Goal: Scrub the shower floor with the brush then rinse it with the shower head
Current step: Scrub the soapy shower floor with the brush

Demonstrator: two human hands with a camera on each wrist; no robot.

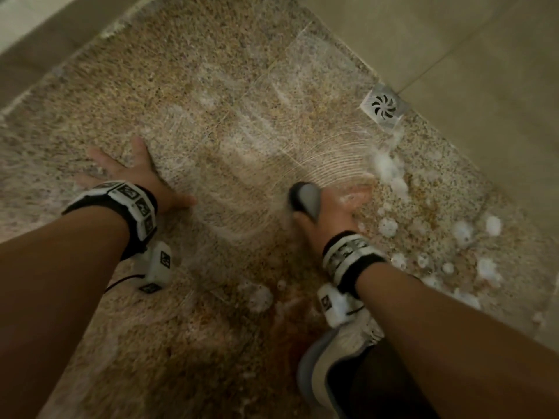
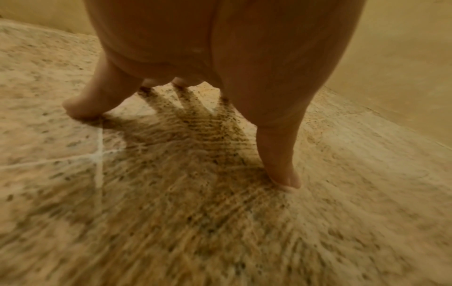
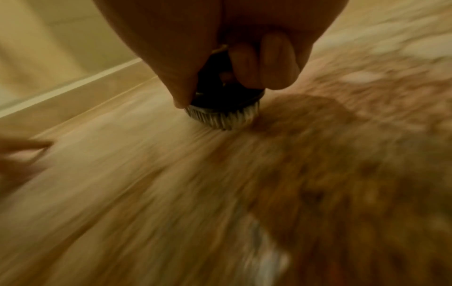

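Observation:
My right hand (image 1: 335,207) grips a dark round scrubbing brush (image 1: 305,199) and holds it down on the speckled granite shower floor (image 1: 230,95). In the right wrist view my fingers (image 3: 259,63) curl round the brush (image 3: 225,100), whose pale bristles press on the blurred floor (image 3: 171,193). My left hand (image 1: 136,173) lies flat on the wet floor with fingers spread. The left wrist view shows the left hand's fingertips (image 2: 283,174) pressing the stone (image 2: 171,212). Curved soap streaks fan out ahead of the brush. No shower head is in view.
A square metal drain (image 1: 384,106) sits at the far right corner by the beige tiled wall (image 1: 453,55). White foam blobs (image 1: 390,170) dot the floor right of the brush. My shoe (image 1: 335,358) stands on the floor below my right wrist. A low step (image 1: 36,40) borders the far left.

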